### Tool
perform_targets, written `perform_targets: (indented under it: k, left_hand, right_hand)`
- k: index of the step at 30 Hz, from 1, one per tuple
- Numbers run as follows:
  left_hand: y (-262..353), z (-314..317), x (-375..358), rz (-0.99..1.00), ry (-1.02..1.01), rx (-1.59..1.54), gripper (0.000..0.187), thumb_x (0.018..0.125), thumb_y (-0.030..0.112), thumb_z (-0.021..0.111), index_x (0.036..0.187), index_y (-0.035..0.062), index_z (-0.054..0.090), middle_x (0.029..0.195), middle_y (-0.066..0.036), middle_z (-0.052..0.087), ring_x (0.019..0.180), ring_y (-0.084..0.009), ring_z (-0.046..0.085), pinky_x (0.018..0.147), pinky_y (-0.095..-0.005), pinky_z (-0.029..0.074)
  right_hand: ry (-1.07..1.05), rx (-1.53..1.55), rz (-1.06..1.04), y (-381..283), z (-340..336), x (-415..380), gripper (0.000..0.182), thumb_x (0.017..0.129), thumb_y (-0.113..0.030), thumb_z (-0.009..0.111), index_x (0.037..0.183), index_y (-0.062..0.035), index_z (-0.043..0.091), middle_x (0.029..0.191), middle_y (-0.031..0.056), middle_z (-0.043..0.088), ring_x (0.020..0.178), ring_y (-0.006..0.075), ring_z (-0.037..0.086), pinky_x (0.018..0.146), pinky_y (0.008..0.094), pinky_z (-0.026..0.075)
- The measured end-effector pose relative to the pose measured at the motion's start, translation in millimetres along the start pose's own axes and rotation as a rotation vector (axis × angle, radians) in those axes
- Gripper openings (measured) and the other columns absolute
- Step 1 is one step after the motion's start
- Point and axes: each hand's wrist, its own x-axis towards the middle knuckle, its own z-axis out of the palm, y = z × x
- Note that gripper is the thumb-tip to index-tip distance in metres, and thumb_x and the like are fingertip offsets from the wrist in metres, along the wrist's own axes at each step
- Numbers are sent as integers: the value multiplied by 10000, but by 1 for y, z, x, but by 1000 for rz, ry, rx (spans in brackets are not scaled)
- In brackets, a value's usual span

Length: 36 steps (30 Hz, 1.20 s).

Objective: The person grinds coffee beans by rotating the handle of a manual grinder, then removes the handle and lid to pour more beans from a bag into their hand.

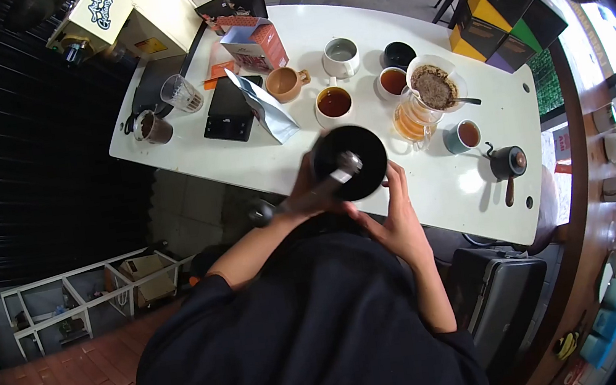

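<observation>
Held up in front of my chest is a hand coffee grinder (340,142), a round black body seen from above. From its middle a metal crank (343,169) reaches over my left hand to a dark knob (260,212); the crank is blurred. My left hand (307,189) is closed around the grinder's left side, partly hidden by the crank. Against the lower right side my right hand (394,220) cups the body, fingers along the edge and thumb below. Just beyond stands a mug of dark brown drink (334,102).
On the white table (281,161) are a brown cup (284,84), foil bag (265,109), black scale (228,121), glass (181,94) and jar of grounds (152,127). To the right are a dripper (455,74) over a glass server (412,124), a teal cup (461,137) and a small black kettle (506,162).
</observation>
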Motion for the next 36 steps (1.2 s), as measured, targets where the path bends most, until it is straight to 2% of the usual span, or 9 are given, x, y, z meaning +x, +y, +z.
perform_targets:
  k: [1,6,9,12,16,19,24,31,36]
  left_hand:
    - [26,9,15,2,-47,-328,1121,485,446,974,1353,30,401,1271,-107,538,1158,-169,536,980,-352,467]
    - [12,32,17,62,-132,-234,1068,524,517,934,1322,21,426,1244,-143,544,1172,-250,553,997,-369,453]
    - [8,33,30,240,-110,-74,1088,528,577,910,1318,-2,435,1336,-159,473,1266,-272,469,1058,-385,389]
    - [11,22,38,308,-204,54,1033,562,514,914,1316,-10,442,1386,-183,412,1315,-327,411,1091,-399,356]
    - [13,-11,36,271,-244,138,934,623,395,909,1317,-15,438,1387,-200,404,1314,-339,413,1095,-413,355]
    - [-2,-59,13,238,-110,339,867,680,338,874,1330,-15,422,1379,-218,404,1309,-348,413,1092,-422,352]
    - [-22,-112,17,208,518,487,1082,650,506,858,1398,-31,289,1390,-234,369,1286,-375,401,1071,-484,348]
    - [-65,-118,83,269,527,376,1223,613,586,856,1432,-48,205,1377,-233,345,1256,-361,413,1042,-474,365]
    - [-63,-130,91,166,346,193,1066,610,468,897,1367,-19,325,1263,-170,458,1144,-275,504,971,-416,434]
  right_hand:
    - [39,-53,1,3,5,0,874,738,-135,801,1442,-31,295,1405,219,373,1323,406,390,1105,443,355]
    - [-7,-75,70,46,22,3,730,667,-60,753,1323,2,441,1346,214,467,1246,398,475,1047,427,406]
    - [-47,33,178,59,26,3,542,665,-52,754,1168,15,565,1174,186,603,1106,360,589,955,400,465]
    - [103,21,58,70,42,4,379,700,-40,742,1057,14,626,1013,143,682,963,278,668,849,363,515]
    - [197,140,135,53,48,13,387,698,-58,786,1053,8,645,984,111,709,901,221,693,795,333,538]
    - [257,47,137,56,56,18,490,656,-102,849,1089,-4,642,1015,133,703,942,265,688,836,368,534]
    - [207,26,166,76,73,23,525,651,-119,855,1117,-18,634,1044,147,692,973,311,674,856,377,529]
    - [208,-27,162,69,95,37,559,646,-145,856,1143,-29,627,1095,152,673,1030,336,644,900,409,508]
    - [223,-76,164,73,107,43,552,649,-149,851,1142,-35,632,1089,147,676,1021,341,645,895,406,509]
